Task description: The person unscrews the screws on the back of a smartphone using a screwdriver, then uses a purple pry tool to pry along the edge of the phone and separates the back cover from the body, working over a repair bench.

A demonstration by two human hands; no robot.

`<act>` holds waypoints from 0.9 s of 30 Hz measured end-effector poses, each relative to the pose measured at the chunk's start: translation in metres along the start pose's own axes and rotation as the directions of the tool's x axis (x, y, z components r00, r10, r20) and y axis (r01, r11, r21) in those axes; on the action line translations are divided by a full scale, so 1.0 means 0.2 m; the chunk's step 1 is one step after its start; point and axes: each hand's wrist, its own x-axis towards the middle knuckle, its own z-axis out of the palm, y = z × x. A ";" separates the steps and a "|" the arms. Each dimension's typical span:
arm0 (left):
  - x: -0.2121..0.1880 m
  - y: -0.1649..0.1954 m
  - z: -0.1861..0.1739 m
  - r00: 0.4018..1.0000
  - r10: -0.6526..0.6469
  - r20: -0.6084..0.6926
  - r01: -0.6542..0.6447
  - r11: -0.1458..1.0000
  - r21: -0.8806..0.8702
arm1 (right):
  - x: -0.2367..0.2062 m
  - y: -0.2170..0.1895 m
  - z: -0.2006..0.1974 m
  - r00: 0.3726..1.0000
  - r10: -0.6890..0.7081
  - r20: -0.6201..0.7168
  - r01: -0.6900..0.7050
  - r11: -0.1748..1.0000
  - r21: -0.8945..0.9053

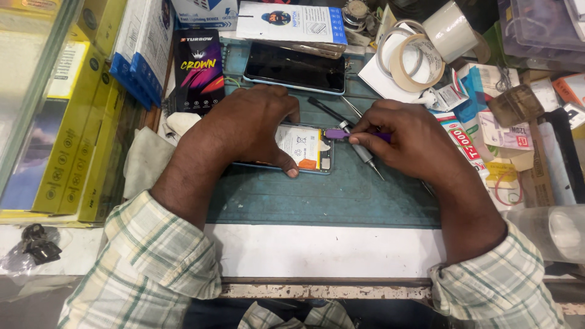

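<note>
An opened phone (pixel 308 149) with its white battery showing lies on a teal work mat (pixel 323 195). My left hand (pixel 253 125) presses down on the phone, thumb at its near edge. My right hand (pixel 405 134) pinches a small purple tool (pixel 336 134) whose tip rests at the phone's right end. A grey screwdriver (pixel 364 155) lies on the mat under my right hand.
A second phone (pixel 295 67) with a dark screen lies beyond. Tape rolls (pixel 417 58) sit at the back right. Yellow and blue boxes (pixel 91 91) stack on the left; packets and clutter (pixel 506 122) crowd the right. A white board (pixel 323 250) edges the bench front.
</note>
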 end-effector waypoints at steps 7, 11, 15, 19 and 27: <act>0.00 0.00 0.00 1.000 -0.018 0.014 0.018 1.000 -0.005 | 0.01 -0.01 -0.05 0.924 -0.074 0.375 -0.001 0.981 0.196; 0.00 -0.01 0.01 1.000 0.003 -0.005 -0.003 1.000 0.004 | 0.00 -0.02 -0.03 0.967 -0.052 0.250 0.011 0.987 0.160; 0.00 -0.01 0.02 1.000 0.001 -0.004 -0.001 1.000 0.003 | -0.01 -0.01 -0.01 0.998 0.008 0.067 -0.013 0.998 0.068; 0.00 -0.02 0.02 1.000 0.007 0.001 -0.007 1.000 0.003 | -0.01 0.00 0.00 0.997 -0.019 -0.076 0.017 1.000 -0.023; 0.01 -0.03 0.04 0.997 0.066 -0.047 -0.066 0.998 -0.006 | -0.02 0.00 0.01 0.998 -0.017 -0.059 0.014 0.999 -0.049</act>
